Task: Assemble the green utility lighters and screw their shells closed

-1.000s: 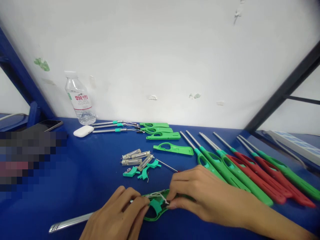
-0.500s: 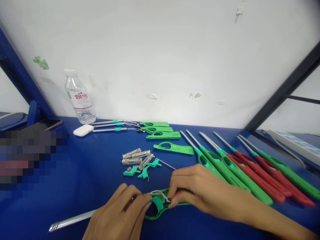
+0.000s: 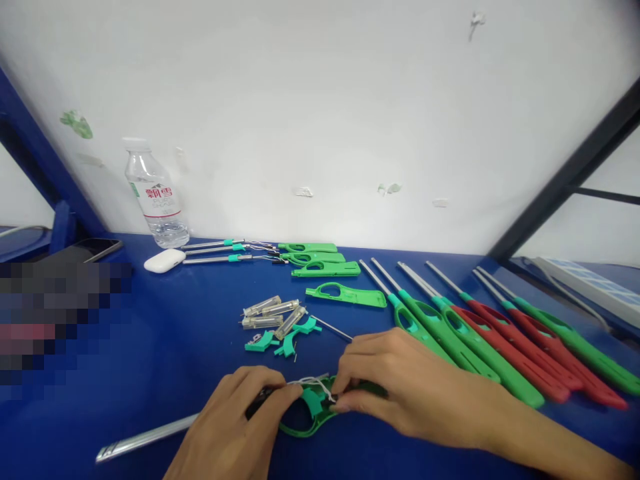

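Observation:
A long-necked lighter's green casing half (image 3: 300,433) lies on the blue table, its hollow inside facing up. My left hand (image 3: 230,423) is closed around its front end, and a metal tube (image 3: 145,439) sticks out to the left from under that hand. Inside the casing sits a teal trigger (image 3: 313,402), with thin white wires (image 3: 313,381) looping above it. My right hand (image 3: 400,383) is over the handle end, thumb and finger pinching a small black part (image 3: 327,403) at the wires' end. Both sets of fingertips partly cover the casing.
Transparent fuel tanks (image 3: 263,322) and loose teal triggers (image 3: 260,342) lie beyond my hands. Behind them are green casings (image 3: 350,295) and metal tubes (image 3: 215,259). Several assembled lighters (image 3: 520,347) lie right. A bottle (image 3: 157,200), white case (image 3: 164,261) and phone (image 3: 100,248) stand left.
My left fingers have shifted slightly left along the casing, and more of a dark piece shows between them. The trigger sits slightly differently in the casing. My right hand keeps its pinch.

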Demonstrator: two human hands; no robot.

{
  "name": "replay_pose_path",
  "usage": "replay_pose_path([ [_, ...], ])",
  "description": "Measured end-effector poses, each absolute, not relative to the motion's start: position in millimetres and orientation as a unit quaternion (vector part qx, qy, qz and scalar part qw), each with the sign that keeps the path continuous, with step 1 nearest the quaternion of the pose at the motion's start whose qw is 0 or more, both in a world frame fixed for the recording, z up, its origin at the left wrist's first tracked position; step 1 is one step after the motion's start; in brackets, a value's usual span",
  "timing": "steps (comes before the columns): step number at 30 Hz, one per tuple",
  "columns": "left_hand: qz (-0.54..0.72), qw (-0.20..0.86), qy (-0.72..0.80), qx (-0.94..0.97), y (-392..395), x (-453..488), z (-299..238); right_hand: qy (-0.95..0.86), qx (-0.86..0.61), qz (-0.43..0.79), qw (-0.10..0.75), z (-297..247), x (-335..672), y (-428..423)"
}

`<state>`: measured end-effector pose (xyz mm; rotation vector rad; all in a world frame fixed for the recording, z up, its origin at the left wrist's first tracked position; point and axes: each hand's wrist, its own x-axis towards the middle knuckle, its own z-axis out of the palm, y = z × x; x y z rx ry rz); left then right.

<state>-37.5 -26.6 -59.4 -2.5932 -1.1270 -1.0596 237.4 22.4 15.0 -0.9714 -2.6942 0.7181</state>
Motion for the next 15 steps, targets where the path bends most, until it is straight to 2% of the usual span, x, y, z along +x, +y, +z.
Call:
replay_pose_path([
  [15,-0.342,0.069,-0.385,-0.854,-25.4,-38.2,-64.7,-0.904,-0.335,0.25,0.091,16.9,239.3,21.3],
])
